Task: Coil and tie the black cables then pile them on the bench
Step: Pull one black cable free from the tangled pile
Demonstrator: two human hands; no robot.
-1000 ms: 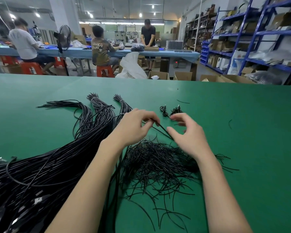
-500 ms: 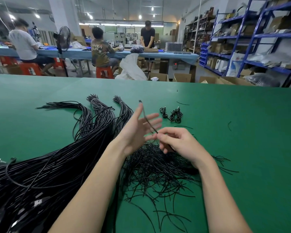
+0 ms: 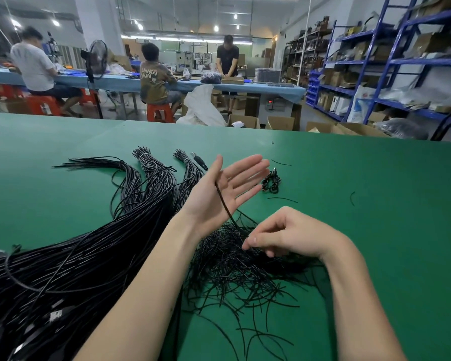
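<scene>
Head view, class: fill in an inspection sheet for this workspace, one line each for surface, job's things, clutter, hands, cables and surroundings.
Surface: green bench, with cables and ties lying on it.
Job's things: long black cables fanned out at left, some ends banded; a heap of short black ties in the middle; a small pile of coiled cables beyond the hands.
Clutter: a few stray tie pieces on the green.
Hands: left hand open, palm up, one cable lying across it; right hand curled over the ties, whether it pinches one cannot be told.
Cables: the held cable's plug end sticks out past the thumb.
Surroundings: people at a blue table; blue shelving at right.
</scene>
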